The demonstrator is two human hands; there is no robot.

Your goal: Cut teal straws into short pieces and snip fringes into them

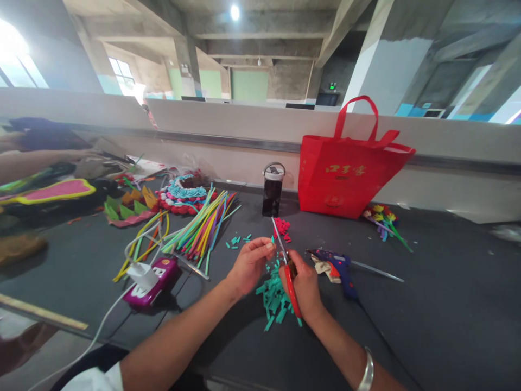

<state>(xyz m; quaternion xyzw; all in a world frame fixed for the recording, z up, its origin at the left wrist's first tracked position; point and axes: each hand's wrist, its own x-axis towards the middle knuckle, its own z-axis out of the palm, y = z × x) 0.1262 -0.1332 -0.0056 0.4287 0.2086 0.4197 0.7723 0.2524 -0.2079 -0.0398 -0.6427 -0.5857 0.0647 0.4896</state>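
Observation:
My right hand point(303, 282) is closed round the red handles of a pair of scissors point(292, 288), whose blades point up and away. Just left of the blades, my left hand point(253, 262) pinches a small green piece point(272, 239) between thumb and finger. Below both hands lies a pile of cut green pieces point(277, 298). Beyond the scissors' tip sits a small heap of red pieces point(281, 227). A few more teal pieces point(235, 241) are scattered to the left of it.
A blue glue gun point(344, 269) lies at right, its cord trailing forward. A bottle point(272, 190) and a red bag point(350, 176) stand at the back. Leftward are colourful strips point(203, 228), a purple power socket point(152, 285) and flower garlands point(185, 193). Another person's arm point(44, 163) reaches in far left.

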